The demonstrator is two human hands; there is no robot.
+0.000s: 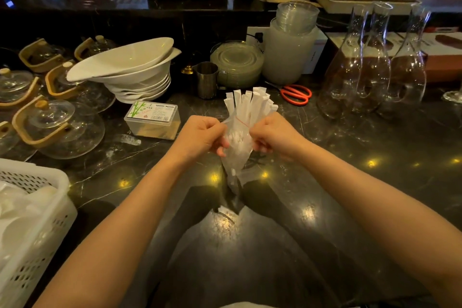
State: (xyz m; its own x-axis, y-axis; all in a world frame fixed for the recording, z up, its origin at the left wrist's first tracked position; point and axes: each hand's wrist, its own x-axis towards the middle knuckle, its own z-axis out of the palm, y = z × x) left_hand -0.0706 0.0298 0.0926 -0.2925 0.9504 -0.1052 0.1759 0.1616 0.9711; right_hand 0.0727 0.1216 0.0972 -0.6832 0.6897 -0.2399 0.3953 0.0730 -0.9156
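Observation:
A clear plastic bag with a red line near its mouth is held upright above the dark marble counter. Several white paper-wrapped sticks fan out of its top. My left hand grips the bag's left edge with curled fingers. My right hand grips the right edge the same way. The bag's lower end hangs down between my forearms.
Left: a white perforated basket, glass teapots with wooden handles, stacked white bowls and a clear toothpick box. Behind: a steel cup, glass plates, orange scissors. Right: glass carafes.

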